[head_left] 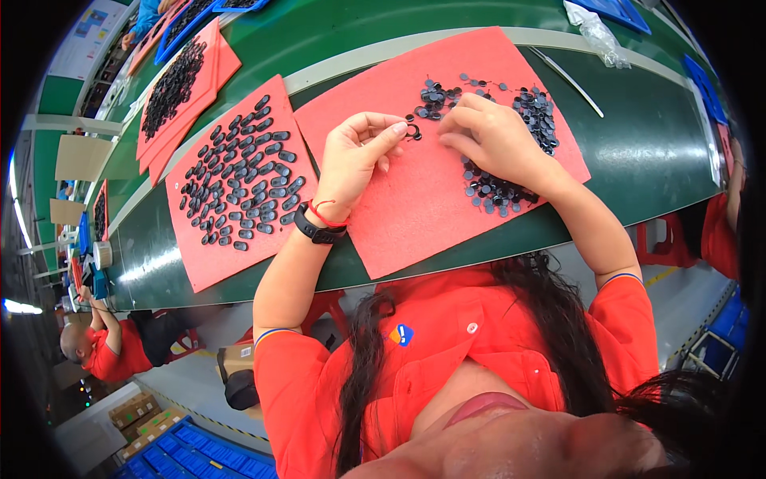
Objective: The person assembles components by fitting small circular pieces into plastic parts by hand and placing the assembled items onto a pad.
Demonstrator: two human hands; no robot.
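Observation:
My left hand (357,156) pinches a small black ring-shaped part (412,132) between thumb and forefinger over a red foam mat (415,215). A black watch and a red cord sit on that wrist. My right hand (491,136) rests fingers-down on the same mat, touching a scatter of small dark round discs (499,191). More of these discs (538,112) lie behind the right hand. A second red mat (211,263) to the left carries several black oblong parts (243,180).
The mats lie on a long green bench (638,152) with a pale strip along it. Further red mats with black parts (171,88) sit far left. A clear plastic bag (594,32) lies at the back right. Another person in red (104,347) sits at lower left; blue crates (191,451) below.

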